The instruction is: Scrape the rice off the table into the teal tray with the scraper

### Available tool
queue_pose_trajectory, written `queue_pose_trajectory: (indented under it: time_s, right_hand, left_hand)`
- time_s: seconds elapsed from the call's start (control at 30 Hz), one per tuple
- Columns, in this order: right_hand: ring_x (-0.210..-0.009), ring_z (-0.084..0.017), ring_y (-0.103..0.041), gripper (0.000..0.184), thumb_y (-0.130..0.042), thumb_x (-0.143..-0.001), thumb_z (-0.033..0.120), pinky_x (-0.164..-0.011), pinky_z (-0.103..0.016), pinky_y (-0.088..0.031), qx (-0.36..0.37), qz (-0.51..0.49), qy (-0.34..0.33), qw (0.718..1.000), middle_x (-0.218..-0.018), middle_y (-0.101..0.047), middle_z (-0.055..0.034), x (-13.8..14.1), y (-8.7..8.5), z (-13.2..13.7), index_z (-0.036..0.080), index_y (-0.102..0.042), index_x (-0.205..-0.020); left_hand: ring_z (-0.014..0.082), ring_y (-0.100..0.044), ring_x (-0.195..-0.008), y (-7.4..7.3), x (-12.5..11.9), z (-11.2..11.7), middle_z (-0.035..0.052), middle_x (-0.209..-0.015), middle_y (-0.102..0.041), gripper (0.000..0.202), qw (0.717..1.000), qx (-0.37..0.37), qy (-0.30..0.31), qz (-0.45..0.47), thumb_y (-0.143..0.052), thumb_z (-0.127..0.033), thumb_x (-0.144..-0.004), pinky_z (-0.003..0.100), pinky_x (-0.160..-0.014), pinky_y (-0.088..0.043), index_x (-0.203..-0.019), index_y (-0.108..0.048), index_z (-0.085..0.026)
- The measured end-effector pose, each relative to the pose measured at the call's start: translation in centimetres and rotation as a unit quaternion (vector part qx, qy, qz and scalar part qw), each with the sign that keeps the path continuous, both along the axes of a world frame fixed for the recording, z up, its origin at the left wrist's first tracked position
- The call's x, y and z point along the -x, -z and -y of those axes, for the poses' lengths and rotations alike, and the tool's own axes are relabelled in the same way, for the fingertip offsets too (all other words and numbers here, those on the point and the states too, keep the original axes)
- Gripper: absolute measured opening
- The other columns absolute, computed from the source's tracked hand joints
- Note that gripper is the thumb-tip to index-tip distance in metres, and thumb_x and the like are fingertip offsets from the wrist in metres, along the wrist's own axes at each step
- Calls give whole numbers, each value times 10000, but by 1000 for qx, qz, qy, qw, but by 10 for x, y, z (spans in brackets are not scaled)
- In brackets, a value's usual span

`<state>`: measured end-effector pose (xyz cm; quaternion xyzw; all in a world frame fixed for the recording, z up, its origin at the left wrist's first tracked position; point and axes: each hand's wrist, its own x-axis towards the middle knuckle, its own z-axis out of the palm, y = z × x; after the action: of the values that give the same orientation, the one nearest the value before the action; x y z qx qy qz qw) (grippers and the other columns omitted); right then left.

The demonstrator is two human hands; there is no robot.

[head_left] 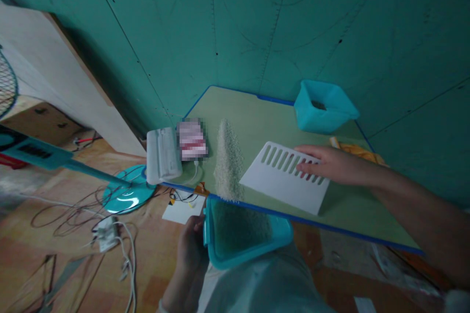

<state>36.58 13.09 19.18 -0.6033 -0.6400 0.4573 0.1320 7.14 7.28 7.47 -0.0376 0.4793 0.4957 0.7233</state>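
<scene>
My right hand point(320, 162) grips a flat white plastic piece point(282, 183) with a row of slots along its top and a slanted left side. Its pointed left corner is close to a heap of pale granules point(228, 168) on the table, which runs down to the front edge. Below that edge, my left hand point(193, 244) holds a teal plastic basin point(219, 261) by its left rim. Granules point(257, 225) lie inside the basin, though the table edge hides part of it. The left fingers are partly hidden behind the rim.
The pale green table point(249, 112) has a blue edge. A second teal bin point(319, 112) stands at the back right, beside orange cloth point(358, 152). A white box-like device point(164, 156) sits at the left. A fan base point(128, 188), cables and a power strip point(107, 234) occupy the floor.
</scene>
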Motion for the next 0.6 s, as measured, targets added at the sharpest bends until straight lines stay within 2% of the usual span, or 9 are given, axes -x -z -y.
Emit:
queue_pose_trajectory:
  time_s: [0.17, 0.27, 0.43, 0.6]
  right_hand:
    - [-624, -149, -624, 321, -554, -805, 244, -537, -253, -483, -27, -73, 142, 987, -811, -679, -27, -16, 14, -63, 216, -530, -1124]
    - [-649, -146, -624, 307, -523, -837, 213, -569, -261, -488, -47, -100, 186, 976, -868, -680, -40, -16, 21, -103, 226, -516, -1144]
    - [-649, -146, -612, 251, -519, -848, 195, -592, -271, -482, -53, -66, 165, 983, -853, -678, -53, -1, 27, -154, 201, -548, -1097]
    - [-594, -138, -590, 215, -561, -821, 179, -551, -258, -461, -33, -45, 119, 991, -762, -670, -38, 12, 22, -183, 196, -584, -1034]
  left_hand:
    - [71, -333, -273, 0, 2, 1, -73, -311, -377, 202, 1000, 17, 1, -17, -575, -182, -529, 205, -329, -265, -442, -394, -203]
    - [88, -359, -275, -3, 4, 3, -62, -312, -409, 132, 1000, 6, 13, -19, -568, -168, -540, 211, -327, -270, -474, -456, -192]
    - [112, -431, -317, 1, 11, 7, -28, -349, -488, 54, 1000, 6, 9, -20, -572, -183, -558, 228, -357, -343, -512, -564, -155]
    - [119, -437, -305, 4, 16, 6, -16, -356, -521, 63, 1000, 11, 0, -26, -571, -197, -571, 236, -357, -352, -522, -581, -159]
